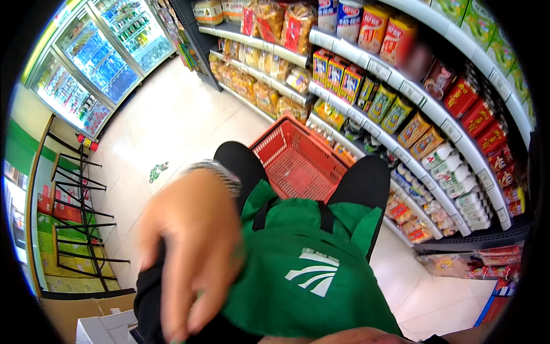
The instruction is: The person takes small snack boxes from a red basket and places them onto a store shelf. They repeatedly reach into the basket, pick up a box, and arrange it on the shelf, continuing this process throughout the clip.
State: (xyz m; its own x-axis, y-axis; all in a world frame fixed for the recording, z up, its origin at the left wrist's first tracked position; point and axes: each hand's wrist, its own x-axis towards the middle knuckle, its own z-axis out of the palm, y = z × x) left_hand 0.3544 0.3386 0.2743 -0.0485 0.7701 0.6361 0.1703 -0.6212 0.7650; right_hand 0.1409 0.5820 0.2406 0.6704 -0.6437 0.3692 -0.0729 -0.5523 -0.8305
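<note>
My left hand (pixel 193 253), blurred, hangs close to the camera with a metal-banded watch (pixel 219 172) at its wrist. Its fingers point down and apart, and I see nothing held. My right hand (pixel 361 336) shows only in part at the bottom edge, near the hem of a green apron (pixel 275 266) with a white logo; its fingers are hidden. Beyond my black-clad knees stands a red plastic shopping basket (pixel 296 172). Only some of its inside shows, with a small pale patch on the bottom.
Curved-looking store shelves (pixel 365 112) with bread, cans, boxes and bottles run along the right. Glass-door drink coolers (pixel 103 56) stand upper left. Black metal-framed stools (pixel 81 206) and stacked cartons (pixel 73 258) are at the left. A fire extinguisher (pixel 87 142) stands by the coolers.
</note>
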